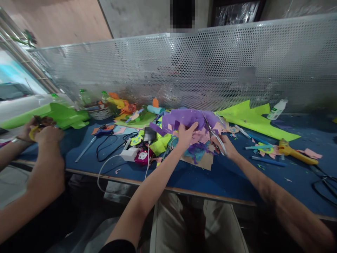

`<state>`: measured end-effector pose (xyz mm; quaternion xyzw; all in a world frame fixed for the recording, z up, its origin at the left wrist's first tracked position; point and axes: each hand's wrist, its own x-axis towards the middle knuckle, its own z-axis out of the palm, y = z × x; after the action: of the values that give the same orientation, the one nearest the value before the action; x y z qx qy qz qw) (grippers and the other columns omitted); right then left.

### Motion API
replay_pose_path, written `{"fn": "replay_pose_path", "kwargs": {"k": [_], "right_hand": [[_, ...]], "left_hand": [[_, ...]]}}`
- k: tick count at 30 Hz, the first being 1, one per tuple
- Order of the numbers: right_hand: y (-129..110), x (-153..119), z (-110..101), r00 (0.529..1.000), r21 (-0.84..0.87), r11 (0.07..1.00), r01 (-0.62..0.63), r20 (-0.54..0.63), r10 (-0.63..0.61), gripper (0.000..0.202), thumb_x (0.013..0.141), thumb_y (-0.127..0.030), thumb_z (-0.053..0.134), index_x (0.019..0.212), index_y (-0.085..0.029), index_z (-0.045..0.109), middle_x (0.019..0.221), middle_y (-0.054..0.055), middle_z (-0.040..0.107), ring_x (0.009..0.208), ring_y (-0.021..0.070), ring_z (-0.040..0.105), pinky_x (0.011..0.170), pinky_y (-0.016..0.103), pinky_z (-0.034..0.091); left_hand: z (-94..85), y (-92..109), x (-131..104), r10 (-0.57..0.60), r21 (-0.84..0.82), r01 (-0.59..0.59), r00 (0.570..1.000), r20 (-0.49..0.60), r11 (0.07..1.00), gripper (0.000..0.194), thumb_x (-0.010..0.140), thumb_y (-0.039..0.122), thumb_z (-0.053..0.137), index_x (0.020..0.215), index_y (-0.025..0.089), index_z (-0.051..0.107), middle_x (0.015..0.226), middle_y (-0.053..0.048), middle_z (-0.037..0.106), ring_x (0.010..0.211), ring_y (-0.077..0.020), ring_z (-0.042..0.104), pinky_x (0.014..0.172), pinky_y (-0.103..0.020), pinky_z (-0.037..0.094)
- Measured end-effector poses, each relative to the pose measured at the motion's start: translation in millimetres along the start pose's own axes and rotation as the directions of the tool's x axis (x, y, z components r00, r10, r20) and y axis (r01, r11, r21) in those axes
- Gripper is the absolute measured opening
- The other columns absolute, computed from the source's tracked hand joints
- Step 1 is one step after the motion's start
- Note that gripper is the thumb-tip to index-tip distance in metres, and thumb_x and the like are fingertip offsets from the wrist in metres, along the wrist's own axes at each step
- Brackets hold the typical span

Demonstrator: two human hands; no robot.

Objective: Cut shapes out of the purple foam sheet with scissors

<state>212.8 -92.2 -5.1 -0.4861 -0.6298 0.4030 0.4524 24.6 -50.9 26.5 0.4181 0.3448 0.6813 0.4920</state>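
Observation:
A sheet of purple craft foam or paper (173,117) is held up over a heap of scraps, with my left hand (186,135) gripping its near edge. In my right hand (226,146) is a pair of metal scissors (219,142), its blades reaching up and left against the purple sheet's right part. Below the sheet lie pink scraps (198,137) and thin purple strips (196,153), on a piece of brown cardboard (204,161). Where the blades meet the sheet, I cannot make out whether they are parted.
At left, a co-worker's hands (48,130) work near a green sheet (63,116). A yellow glue gun (297,153) and glue sticks (268,161) lie right. A white charger (129,154) with cable sits left of my arm. Behind stands a perforated metal screen (131,70); a white bottle (277,109) leans nearby.

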Motion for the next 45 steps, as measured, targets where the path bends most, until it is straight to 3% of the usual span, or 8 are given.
{"fn": "replay_pose_path", "kwargs": {"k": [4,12,16,19,23,29,37,45], "right_hand": [[1,-6,20,0.999,-0.002,0.999,0.037,-0.013,-0.037,0.051,0.077,-0.071,0.057,0.066,-0.021,0.055,0.043,-0.004,0.050,0.032,0.0117,0.049,0.032,0.022,0.037],[-12,-23,59,0.998,0.105,0.994,-0.033,-0.053,0.039,0.053,0.080,-0.074,0.047,0.069,-0.023,0.054,0.045,-0.005,0.047,0.034,0.0134,0.050,0.035,0.025,0.042],[-16,-22,49,0.994,-0.044,0.995,0.088,-0.061,-0.090,0.047,0.081,-0.068,0.054,0.070,-0.023,0.052,0.050,-0.005,0.046,0.042,0.0125,0.048,0.040,0.024,0.040],[-17,-18,37,0.988,-0.080,0.987,0.142,-0.042,-0.146,0.046,0.080,-0.067,0.057,0.071,-0.022,0.052,0.057,-0.004,0.048,0.049,0.0124,0.047,0.044,0.024,0.040],[-14,-13,24,0.993,-0.053,0.992,0.111,0.051,-0.108,0.050,0.080,-0.070,0.053,0.077,-0.021,0.056,0.056,-0.004,0.046,0.048,0.0121,0.045,0.044,0.024,0.038],[-1,-5,7,0.976,0.040,0.999,0.037,0.212,-0.044,0.054,0.080,-0.071,0.052,0.092,-0.020,0.066,0.067,-0.002,0.052,0.052,0.0138,0.054,0.047,0.026,0.045],[-10,-8,5,0.981,0.098,0.995,0.020,0.190,-0.038,0.057,0.079,-0.071,0.055,0.084,-0.016,0.069,0.064,-0.001,0.053,0.039,0.0080,0.048,0.036,0.021,0.038],[0,-1,4,0.973,0.134,0.991,0.023,0.223,-0.053,0.058,0.078,-0.073,0.053,0.086,-0.018,0.069,0.065,-0.001,0.054,0.044,0.0109,0.052,0.042,0.025,0.042]], "left_hand": [[0.6,8,0,0.178,-0.006,-0.178,0.984,0.028,0.984,0.039,0.077,0.038,0.084,0.108,0.020,0.070,0.107,-0.005,0.075,0.103,-0.0194,0.070,0.101,-0.036,0.055],[2.7,2,-5,0.143,0.128,-0.149,0.988,0.054,0.980,0.033,0.086,0.050,0.073,0.088,0.017,0.070,0.088,-0.004,0.070,0.090,-0.0185,0.065,0.092,-0.034,0.053],[0.8,3,-6,0.114,0.317,-0.087,0.991,-0.068,0.944,0.036,0.086,0.054,0.072,0.081,0.019,0.064,0.082,-0.002,0.066,0.091,-0.0203,0.065,0.091,-0.035,0.051],[-3.5,9,-4,0.167,0.394,-0.138,0.985,-0.040,0.908,0.037,0.088,0.055,0.070,0.080,0.019,0.064,0.080,-0.003,0.064,0.094,-0.0219,0.066,0.097,-0.036,0.051],[-7.4,14,-1,0.240,0.393,-0.234,0.970,0.034,0.889,0.031,0.091,0.051,0.069,0.092,0.020,0.068,0.095,-0.008,0.071,0.107,-0.0253,0.067,0.107,-0.039,0.048],[-7.0,14,1,0.200,0.389,-0.197,0.979,0.031,0.900,0.028,0.085,0.045,0.078,0.094,0.020,0.069,0.103,-0.012,0.072,0.116,-0.0295,0.065,0.114,-0.045,0.045],[-13.2,16,1,0.229,0.415,-0.205,0.973,-0.008,0.886,0.037,0.080,0.044,0.081,0.112,0.031,0.071,0.128,-0.011,0.067,0.143,-0.0351,0.049,0.117,-0.050,0.044],[-19.7,9,1,0.238,0.481,-0.273,0.962,0.134,0.833,0.044,0.072,0.047,0.086,0.109,0.026,0.073,0.139,-0.018,0.062,0.150,-0.0377,0.041,0.111,-0.048,0.050]]}}
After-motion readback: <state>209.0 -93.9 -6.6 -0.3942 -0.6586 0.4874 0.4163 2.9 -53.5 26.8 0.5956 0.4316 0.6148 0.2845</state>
